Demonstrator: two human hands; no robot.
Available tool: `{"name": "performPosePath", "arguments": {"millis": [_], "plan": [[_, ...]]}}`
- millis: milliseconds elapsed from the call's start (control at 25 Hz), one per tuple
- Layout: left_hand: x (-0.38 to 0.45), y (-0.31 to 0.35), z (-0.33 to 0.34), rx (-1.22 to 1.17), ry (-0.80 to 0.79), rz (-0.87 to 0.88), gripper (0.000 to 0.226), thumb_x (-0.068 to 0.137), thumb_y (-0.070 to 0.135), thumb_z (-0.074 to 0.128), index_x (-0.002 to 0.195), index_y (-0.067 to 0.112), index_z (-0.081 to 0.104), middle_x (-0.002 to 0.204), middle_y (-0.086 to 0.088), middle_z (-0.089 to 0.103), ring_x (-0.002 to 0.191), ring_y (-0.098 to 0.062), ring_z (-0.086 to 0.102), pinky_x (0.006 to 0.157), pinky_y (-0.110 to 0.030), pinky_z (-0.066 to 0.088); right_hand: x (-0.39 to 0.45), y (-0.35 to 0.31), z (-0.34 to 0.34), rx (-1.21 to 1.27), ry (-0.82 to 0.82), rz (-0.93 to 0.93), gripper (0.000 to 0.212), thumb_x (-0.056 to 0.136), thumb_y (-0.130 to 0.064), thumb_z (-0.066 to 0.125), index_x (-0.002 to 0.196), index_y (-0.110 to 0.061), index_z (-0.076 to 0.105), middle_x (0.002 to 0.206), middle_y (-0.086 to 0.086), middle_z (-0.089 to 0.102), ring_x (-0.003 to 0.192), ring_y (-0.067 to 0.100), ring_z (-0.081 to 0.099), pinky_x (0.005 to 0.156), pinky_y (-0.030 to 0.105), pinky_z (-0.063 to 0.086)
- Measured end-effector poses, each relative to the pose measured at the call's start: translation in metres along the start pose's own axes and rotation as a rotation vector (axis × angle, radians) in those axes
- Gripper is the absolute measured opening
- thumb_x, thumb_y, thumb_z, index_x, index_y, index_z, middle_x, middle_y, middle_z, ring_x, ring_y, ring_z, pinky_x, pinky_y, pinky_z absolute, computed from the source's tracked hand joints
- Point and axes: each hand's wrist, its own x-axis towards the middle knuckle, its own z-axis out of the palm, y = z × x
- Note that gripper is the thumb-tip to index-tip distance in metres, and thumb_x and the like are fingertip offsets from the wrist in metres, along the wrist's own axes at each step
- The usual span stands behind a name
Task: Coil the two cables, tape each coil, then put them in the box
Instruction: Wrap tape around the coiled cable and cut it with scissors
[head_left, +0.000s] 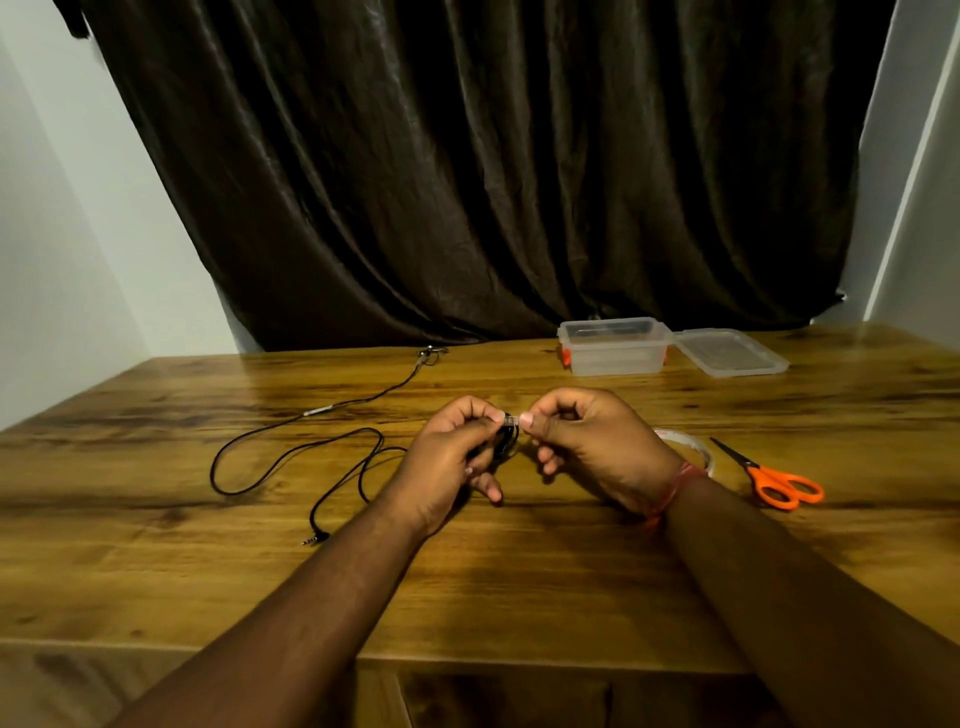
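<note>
Hands (452, 457) (597, 447), two, pinch one coil (506, 434); one cable (291, 457) loose.

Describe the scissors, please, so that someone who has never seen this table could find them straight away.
Start at the wooden table and look along its right side, nearer than the clear plastic box and its loose lid. The scissors lie flat there, just right of the tape roll. Their bright orange handles set them apart.

Head view, down over table (519, 597), seemingly close.
</note>
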Motion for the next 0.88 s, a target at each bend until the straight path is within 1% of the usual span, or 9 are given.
{"name": "performPosePath", "arguments": {"millis": [80, 200, 360, 440, 480, 560, 680, 760, 880], "plan": [[0.000, 0.000, -0.001, -0.015, -0.006, -0.003, 0.013, 0.099, 0.006, 0.046, 0.090, 0.011, 0.055, 0.046, 0.005, 0.033, 0.038, -0.006, 0.029, 0.037, -0.025, 0.046, -0.001, -0.001, -0.002, 0.038, -0.022, 0.001, 0.019, 0.076, -0.028, 0.073, 0.080, -0.011, 0.066, 0.067, 0.006, 0.060, 0.056, 0.016, 0.055, 0.055, 0.033, 0.049], [0.001, 0.000, -0.002, -0.018, -0.011, -0.009, 0.013, 0.099, 0.006, 0.047, 0.090, 0.011, 0.055, 0.048, 0.004, 0.032, 0.038, -0.006, 0.028, 0.037, -0.025, 0.047, -0.002, -0.003, -0.002, 0.069, -0.036, 0.009, 0.017, 0.076, -0.027, 0.072, 0.077, -0.012, 0.065, 0.066, 0.004, 0.061, 0.056, 0.016, 0.055, 0.055, 0.034, 0.049], [-0.001, 0.001, -0.002, -0.027, -0.054, -0.026, 0.011, 0.098, 0.005, 0.047, 0.090, 0.010, 0.054, 0.049, 0.002, 0.034, 0.037, -0.005, 0.027, 0.037, -0.025, 0.047, -0.008, -0.012, -0.002, 0.220, -0.113, 0.083, 0.014, 0.076, -0.014, 0.069, 0.081, -0.006, 0.058, 0.080, 0.012, 0.069, 0.062, 0.019, 0.064, 0.058, 0.030, 0.057], [-0.003, 0.003, -0.002, -0.032, -0.089, -0.036, 0.010, 0.098, 0.005, 0.046, 0.091, 0.009, 0.052, 0.050, 0.004, 0.041, 0.038, -0.005, 0.027, 0.037, -0.025, 0.047, -0.010, -0.015, -0.003, 0.289, -0.122, 0.084, 0.014, 0.075, -0.007, 0.068, 0.079, -0.006, 0.054, 0.077, 0.013, 0.069, 0.059, 0.017, 0.064, 0.054, 0.025, 0.057], [-0.003, 0.003, -0.001, -0.037, -0.098, -0.040, 0.010, 0.098, 0.005, 0.046, 0.091, 0.010, 0.052, 0.052, 0.004, 0.044, 0.038, -0.005, 0.027, 0.037, -0.025, 0.047, -0.010, -0.015, -0.003, 0.291, -0.116, 0.079, 0.015, 0.075, -0.006, 0.068, 0.078, -0.007, 0.054, 0.072, 0.012, 0.067, 0.056, 0.016, 0.062, 0.051, 0.024, 0.055], [-0.004, 0.003, -0.002, -0.054, -0.099, -0.042, 0.009, 0.096, 0.006, 0.048, 0.090, 0.010, 0.053, 0.059, -0.002, 0.040, 0.039, -0.005, 0.027, 0.037, -0.025, 0.047, -0.009, -0.015, -0.004, 0.263, -0.097, 0.060, 0.017, 0.073, -0.007, 0.070, 0.079, -0.009, 0.054, 0.064, 0.009, 0.060, 0.052, 0.015, 0.055, 0.046, 0.022, 0.050], [-0.003, 0.002, -0.003, -0.063, -0.085, -0.041, 0.008, 0.094, 0.007, 0.050, 0.088, 0.010, 0.054, 0.065, -0.005, 0.035, 0.039, -0.005, 0.027, 0.037, -0.025, 0.046, -0.008, -0.015, -0.004, 0.209, -0.087, 0.061, 0.019, 0.073, -0.008, 0.071, 0.088, -0.007, 0.059, 0.065, 0.004, 0.057, 0.047, 0.010, 0.049, 0.043, 0.021, 0.045], [-0.002, 0.002, -0.004, -0.064, -0.084, -0.038, 0.008, 0.094, 0.007, 0.050, 0.088, 0.010, 0.054, 0.065, -0.005, 0.036, 0.039, -0.005, 0.028, 0.037, -0.025, 0.046, -0.009, -0.014, -0.006, 0.128, -0.109, 0.084, 0.019, 0.076, -0.011, 0.070, 0.093, -0.005, 0.064, 0.061, 0.002, 0.057, 0.045, 0.009, 0.047, 0.044, 0.025, 0.042], [-0.002, 0.001, -0.004, -0.070, -0.096, -0.027, 0.002, 0.088, 0.012, 0.055, 0.088, 0.011, 0.055, 0.067, -0.005, 0.033, 0.040, -0.005, 0.027, 0.038, -0.025, 0.047, -0.009, -0.013, -0.009, 0.057, -0.125, 0.110, 0.017, 0.079, -0.019, 0.069, 0.087, -0.005, 0.062, 0.054, 0.000, 0.052, 0.045, 0.011, 0.045, 0.051, 0.029, 0.038]]}}
